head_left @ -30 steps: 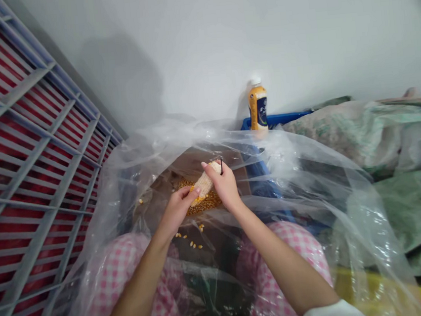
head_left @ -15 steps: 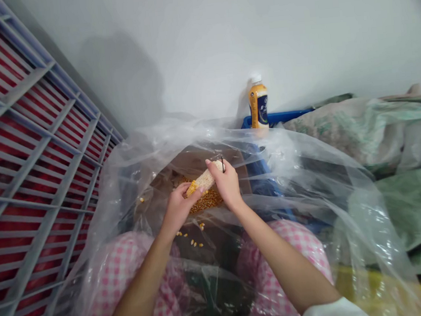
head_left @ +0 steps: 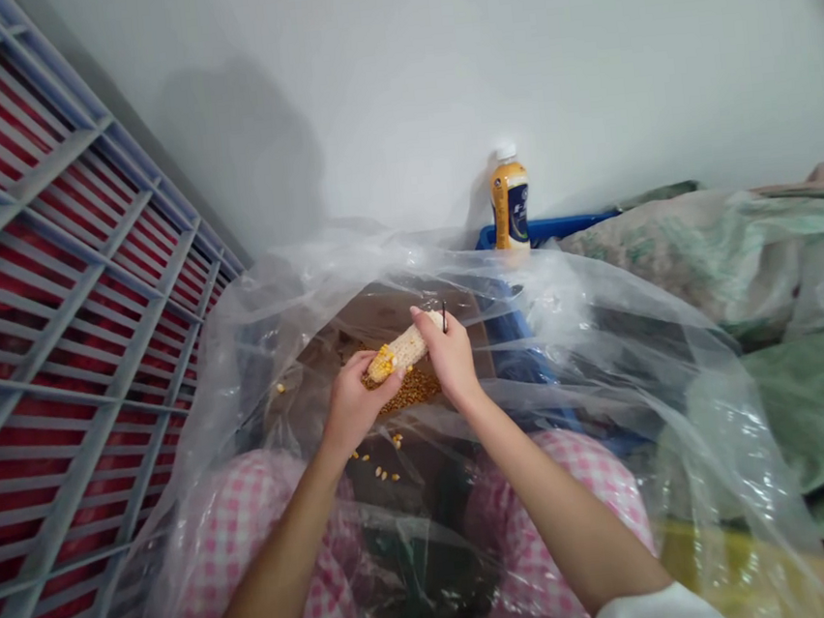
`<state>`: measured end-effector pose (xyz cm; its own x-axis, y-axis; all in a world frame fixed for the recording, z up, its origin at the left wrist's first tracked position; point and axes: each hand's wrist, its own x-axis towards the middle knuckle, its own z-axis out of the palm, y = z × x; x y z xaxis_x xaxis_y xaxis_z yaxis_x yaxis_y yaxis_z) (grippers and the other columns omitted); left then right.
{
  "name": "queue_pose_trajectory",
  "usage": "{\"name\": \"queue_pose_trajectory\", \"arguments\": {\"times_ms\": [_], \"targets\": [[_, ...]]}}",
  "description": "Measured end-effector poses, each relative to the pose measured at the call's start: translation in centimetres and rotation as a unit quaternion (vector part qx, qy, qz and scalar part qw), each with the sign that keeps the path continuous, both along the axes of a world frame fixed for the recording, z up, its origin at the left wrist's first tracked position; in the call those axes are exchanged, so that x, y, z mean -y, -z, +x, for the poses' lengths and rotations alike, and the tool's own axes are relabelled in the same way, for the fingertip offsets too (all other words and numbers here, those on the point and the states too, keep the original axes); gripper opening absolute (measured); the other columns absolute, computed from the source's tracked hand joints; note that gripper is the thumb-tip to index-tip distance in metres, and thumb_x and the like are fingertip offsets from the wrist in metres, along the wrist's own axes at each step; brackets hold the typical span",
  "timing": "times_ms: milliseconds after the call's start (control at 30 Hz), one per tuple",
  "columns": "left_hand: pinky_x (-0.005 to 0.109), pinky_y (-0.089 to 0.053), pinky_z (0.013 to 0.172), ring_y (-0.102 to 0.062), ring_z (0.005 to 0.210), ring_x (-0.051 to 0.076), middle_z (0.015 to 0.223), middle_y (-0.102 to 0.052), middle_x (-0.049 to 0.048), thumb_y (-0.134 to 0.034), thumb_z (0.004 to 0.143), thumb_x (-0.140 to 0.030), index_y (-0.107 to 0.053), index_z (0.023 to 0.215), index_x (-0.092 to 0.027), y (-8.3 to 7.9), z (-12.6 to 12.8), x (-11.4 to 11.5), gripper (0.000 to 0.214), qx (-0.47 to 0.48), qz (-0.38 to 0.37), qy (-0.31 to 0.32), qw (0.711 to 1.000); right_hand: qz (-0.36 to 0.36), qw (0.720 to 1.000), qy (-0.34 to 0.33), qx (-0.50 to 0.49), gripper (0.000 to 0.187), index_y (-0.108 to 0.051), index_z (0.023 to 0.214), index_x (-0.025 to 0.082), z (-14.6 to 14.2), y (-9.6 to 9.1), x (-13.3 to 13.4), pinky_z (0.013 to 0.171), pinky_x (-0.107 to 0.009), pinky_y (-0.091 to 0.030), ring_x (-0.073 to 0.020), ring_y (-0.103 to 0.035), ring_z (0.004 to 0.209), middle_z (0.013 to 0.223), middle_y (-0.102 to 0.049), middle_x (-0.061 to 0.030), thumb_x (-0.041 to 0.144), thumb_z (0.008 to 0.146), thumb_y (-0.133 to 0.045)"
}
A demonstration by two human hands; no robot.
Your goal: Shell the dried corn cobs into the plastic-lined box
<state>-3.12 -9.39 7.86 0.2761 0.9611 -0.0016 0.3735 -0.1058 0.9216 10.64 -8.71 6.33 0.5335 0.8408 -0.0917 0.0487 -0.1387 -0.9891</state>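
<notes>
In the head view, the corn cob (head_left: pixel 405 350) is held over the middle of the clear plastic sheet (head_left: pixel 605 349) spread across the lap, just above a heap of kernels (head_left: pixel 411 393). The left hand (head_left: pixel 354 404) curls its fingers round the lower end, thumb pressed on the last yellow kernels. The right hand (head_left: pixel 452 356) closes round the upper end and also pinches a thin dark pin (head_left: pixel 444 316) that stands up past the fingers. Kernels popped off hard could, I judge, fly toward the sheet's near edge, where a few strays (head_left: pixel 380 468) lie; if the cob slips, the pin could prick a finger. The cob looks pale, rough and mostly bare, yellow only at its lower tip.
</notes>
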Motion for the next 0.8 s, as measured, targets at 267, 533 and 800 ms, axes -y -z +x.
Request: {"name": "queue_pose_trajectory", "arguments": {"times_ms": [267, 533, 800], "targets": [[0.023, -0.040, 0.067, -0.054, 0.073, 0.015, 0.078, -0.059, 0.0022, -0.061, 0.069, -0.046, -0.060, 0.079, -0.013, 1.0, 0.0, 0.2, 0.034, -0.011, -0.011, -0.056, 0.998, 0.014, 1.000, -0.004, -0.006, 0.041, -0.042, 0.064, 0.019, -0.6, -0.3, 0.6, 0.054, -0.022, -0.030, -0.0090, -0.034, 0.055, 0.057, -0.040, 0.0054, 0.058, 0.069, -0.053], [0.029, -0.039, 0.087, -0.056, 0.098, 0.022, 0.099, -0.065, 0.0080, -0.055, 0.074, -0.045, -0.064, 0.095, -0.012, 0.2, -0.3, -0.2, 0.040, 0.154, -0.148, 0.006, 0.977, 0.001, 1.000, -0.001, -0.017, 0.040, -0.048, 0.066, 0.018, -0.1, -0.2, 0.3, 0.054, -0.022, -0.030, -0.0097, -0.036, 0.055, 0.057, -0.042, 0.0044, 0.057, 0.069, -0.052], [0.033, -0.043, 0.083, -0.059, 0.094, 0.024, 0.101, -0.065, 0.0099, -0.064, 0.064, -0.050, -0.060, 0.100, -0.012, -0.2, 0.3, 0.0, 0.052, 0.108, -0.206, -0.001, 0.973, 0.003, 0.997, -0.012, 0.076, 0.039, -0.048, 0.069, 0.019, -0.3, -1.5, 0.9, 0.056, -0.022, -0.032, -0.0105, -0.042, 0.056, 0.059, -0.048, 0.0047, 0.058, 0.070, -0.052]]}}
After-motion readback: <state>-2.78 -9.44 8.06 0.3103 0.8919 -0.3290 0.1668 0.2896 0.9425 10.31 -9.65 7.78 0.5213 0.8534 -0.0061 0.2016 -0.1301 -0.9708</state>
